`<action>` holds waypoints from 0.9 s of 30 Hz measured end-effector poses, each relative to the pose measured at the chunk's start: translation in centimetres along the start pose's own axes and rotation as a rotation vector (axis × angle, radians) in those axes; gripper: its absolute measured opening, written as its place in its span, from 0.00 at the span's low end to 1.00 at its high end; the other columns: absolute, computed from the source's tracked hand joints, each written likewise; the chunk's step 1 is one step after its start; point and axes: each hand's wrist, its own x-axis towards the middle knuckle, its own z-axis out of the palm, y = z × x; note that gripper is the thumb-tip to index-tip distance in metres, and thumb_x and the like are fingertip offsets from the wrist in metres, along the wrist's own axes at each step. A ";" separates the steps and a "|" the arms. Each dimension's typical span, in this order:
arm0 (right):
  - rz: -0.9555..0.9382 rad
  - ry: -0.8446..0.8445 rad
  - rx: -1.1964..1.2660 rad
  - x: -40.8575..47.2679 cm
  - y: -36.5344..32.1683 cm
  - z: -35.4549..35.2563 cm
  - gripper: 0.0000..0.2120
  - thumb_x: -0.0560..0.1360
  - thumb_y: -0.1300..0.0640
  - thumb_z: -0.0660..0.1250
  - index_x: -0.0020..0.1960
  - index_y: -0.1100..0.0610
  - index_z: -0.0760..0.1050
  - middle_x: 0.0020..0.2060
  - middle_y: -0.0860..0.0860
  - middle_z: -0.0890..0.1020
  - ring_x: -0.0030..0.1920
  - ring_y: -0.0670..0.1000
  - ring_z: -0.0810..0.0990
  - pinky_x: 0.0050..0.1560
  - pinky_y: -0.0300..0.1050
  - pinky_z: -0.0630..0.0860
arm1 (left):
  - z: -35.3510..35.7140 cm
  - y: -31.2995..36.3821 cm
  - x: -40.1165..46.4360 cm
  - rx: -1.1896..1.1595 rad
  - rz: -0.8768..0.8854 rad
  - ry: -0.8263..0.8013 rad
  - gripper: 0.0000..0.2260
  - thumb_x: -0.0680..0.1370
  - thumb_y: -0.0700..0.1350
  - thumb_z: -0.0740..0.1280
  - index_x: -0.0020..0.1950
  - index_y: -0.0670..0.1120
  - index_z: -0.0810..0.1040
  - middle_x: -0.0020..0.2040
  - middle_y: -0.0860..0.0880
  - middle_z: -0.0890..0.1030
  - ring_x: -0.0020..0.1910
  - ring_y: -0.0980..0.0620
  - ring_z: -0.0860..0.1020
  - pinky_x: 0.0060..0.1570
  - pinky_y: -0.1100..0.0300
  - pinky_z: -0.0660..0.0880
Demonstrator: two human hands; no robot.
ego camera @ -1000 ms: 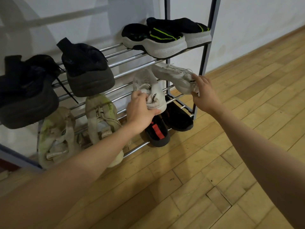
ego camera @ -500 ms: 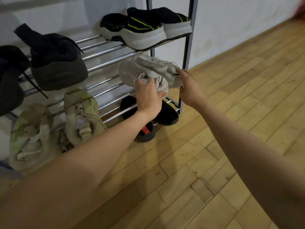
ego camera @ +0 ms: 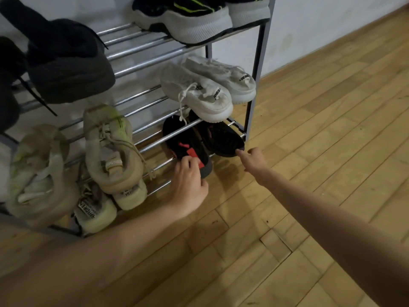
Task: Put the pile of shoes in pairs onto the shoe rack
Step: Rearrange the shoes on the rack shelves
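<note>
A white pair of sneakers (ego camera: 199, 94) lies on the middle shelf of the metal shoe rack (ego camera: 257, 63), at its right end, with no hand on it. Under it, on the bottom shelf, sit two black shoes with red marks. My left hand (ego camera: 190, 182) grips the heel of the left black-and-red shoe (ego camera: 186, 145) between thumb and fingers. My right hand (ego camera: 253, 159) has its index finger stretched out, and the fingertip touches the heel of the right black shoe (ego camera: 223, 139).
Beige sneakers (ego camera: 112, 156) fill the left of the lower shelves. Dark boots (ego camera: 66, 65) stand upper left, and black sneakers with green stripes (ego camera: 183, 16) upper right. A white wall is behind the rack. Wooden floor (ego camera: 309, 129) stretches to the right and front.
Both hands let go of the white sneakers, which now rest on the middle shelf, and dropped to the heels of the black shoes on the bottom shelf. The view moved closer.
</note>
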 end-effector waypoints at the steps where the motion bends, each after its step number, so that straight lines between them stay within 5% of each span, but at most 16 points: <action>1: 0.073 -0.031 0.143 0.0 -0.1 0.5 0.23 0.80 0.48 0.62 0.66 0.64 0.66 0.54 0.59 0.76 0.54 0.56 0.78 0.58 0.53 0.77 | 0.1 -0.1 0.3 -0.026 -0.084 -0.013 0.20 0.75 0.43 0.67 0.66 0.41 0.69 0.64 0.44 0.70 0.62 0.44 0.71 0.59 0.56 0.69; 4: 0.131 -0.054 0.390 0.5 -0.4 1.9 0.24 0.79 0.48 0.63 0.67 0.63 0.67 0.57 0.58 0.77 0.54 0.56 0.79 0.55 0.50 0.79 | 0.4 -0.2 1.2 -0.189 -0.368 -0.014 0.24 0.75 0.47 0.69 0.67 0.41 0.66 0.63 0.43 0.71 0.62 0.42 0.72 0.57 0.53 0.71; 7: 0.130 -0.052 0.535 1.2 -0.9 2.8 0.14 0.79 0.52 0.64 0.60 0.60 0.69 0.56 0.58 0.79 0.50 0.55 0.81 0.46 0.45 0.80 | 0.7 -0.3 2.2 -0.462 -0.674 -0.042 0.24 0.75 0.52 0.69 0.64 0.40 0.67 0.59 0.42 0.75 0.56 0.42 0.76 0.47 0.52 0.74; 10: 0.177 -0.028 0.747 1.9 -1.1 3.1 0.12 0.80 0.62 0.61 0.62 0.61 0.66 0.53 0.57 0.75 0.54 0.57 0.79 0.52 0.48 0.80 | 0.9 -0.7 3.0 -0.726 -0.856 -0.127 0.16 0.77 0.52 0.67 0.55 0.41 0.71 0.54 0.43 0.77 0.48 0.45 0.78 0.43 0.53 0.77; 18: 0.156 -0.087 1.040 2.1 2.0 0.5 0.11 0.79 0.66 0.59 0.61 0.64 0.68 0.54 0.60 0.77 0.56 0.60 0.78 0.63 0.52 0.75 | 1.5 -1.1 2.5 -0.723 -0.864 -0.200 0.26 0.77 0.48 0.69 0.70 0.40 0.64 0.63 0.41 0.75 0.57 0.43 0.77 0.57 0.48 0.78; 22: 0.171 -0.077 1.120 1.4 4.7 -3.2 0.08 0.80 0.60 0.59 0.57 0.61 0.71 0.57 0.59 0.76 0.55 0.59 0.79 0.51 0.46 0.79 | 1.5 -0.3 2.6 -0.692 -0.871 -0.167 0.21 0.76 0.42 0.65 0.68 0.39 0.66 0.57 0.43 0.75 0.50 0.46 0.73 0.47 0.53 0.73; 27: 0.155 0.044 1.114 0.0 7.5 -7.1 0.09 0.81 0.54 0.58 0.52 0.58 0.73 0.46 0.54 0.77 0.43 0.53 0.76 0.41 0.42 0.73 | 0.0 1.2 3.4 -0.861 -0.821 -0.225 0.20 0.77 0.53 0.65 0.61 0.39 0.74 0.42 0.47 0.76 0.41 0.49 0.77 0.36 0.57 0.73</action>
